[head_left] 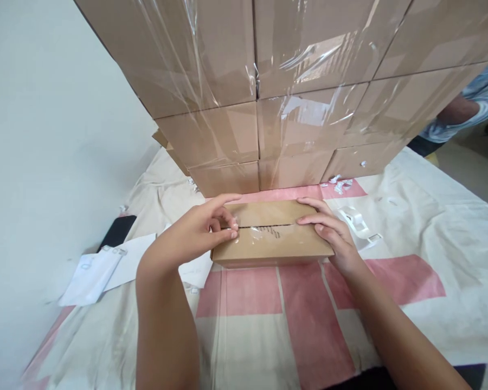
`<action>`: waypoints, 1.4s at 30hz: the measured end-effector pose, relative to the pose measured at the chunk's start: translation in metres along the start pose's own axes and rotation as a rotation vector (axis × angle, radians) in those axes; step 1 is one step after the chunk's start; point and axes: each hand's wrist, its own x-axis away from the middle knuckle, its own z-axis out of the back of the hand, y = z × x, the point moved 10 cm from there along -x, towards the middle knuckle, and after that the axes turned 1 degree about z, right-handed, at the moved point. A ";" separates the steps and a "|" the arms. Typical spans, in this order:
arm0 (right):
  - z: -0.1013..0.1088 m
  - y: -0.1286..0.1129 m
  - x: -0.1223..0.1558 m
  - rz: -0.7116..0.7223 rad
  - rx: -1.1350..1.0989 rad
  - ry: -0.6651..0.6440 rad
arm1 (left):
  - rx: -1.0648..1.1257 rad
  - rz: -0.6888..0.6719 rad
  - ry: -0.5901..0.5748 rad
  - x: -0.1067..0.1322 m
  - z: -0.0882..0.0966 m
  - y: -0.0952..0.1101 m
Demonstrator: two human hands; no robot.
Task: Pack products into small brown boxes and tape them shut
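Observation:
A small brown cardboard box [276, 244] sits on the cloth before me, its two top flaps meeting along a seam. At the seam's left end, my left hand [217, 222] is closed in a pinch on a bit of clear tape [235, 222], with the index finger stretched above. Torn marks show near the middle of the seam beside shiny tape. My right hand [331, 233] grips the box's right end, fingers lying over the top. Just right of that hand lies a white tape dispenser [355, 221].
Large cartons [305, 124] wrapped in clear film are stacked behind the box. White papers [90, 276] and a black phone-like object [117, 232] lie at left by the wall. Paper scraps [341, 186] dot the patterned cloth [248, 346]. Another person's arm [457, 110] shows at far right.

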 end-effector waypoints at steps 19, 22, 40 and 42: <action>-0.003 -0.002 0.000 0.025 0.070 -0.007 | -0.226 -0.109 0.139 -0.020 0.009 -0.008; -0.004 -0.002 0.000 0.026 0.058 -0.012 | -0.197 -0.117 0.112 -0.023 0.008 -0.012; -0.004 -0.001 0.001 0.014 0.011 0.002 | -0.235 -0.102 0.077 -0.020 0.011 -0.016; -0.005 -0.001 0.001 0.007 0.014 0.000 | -0.214 -0.106 0.067 -0.021 0.010 -0.016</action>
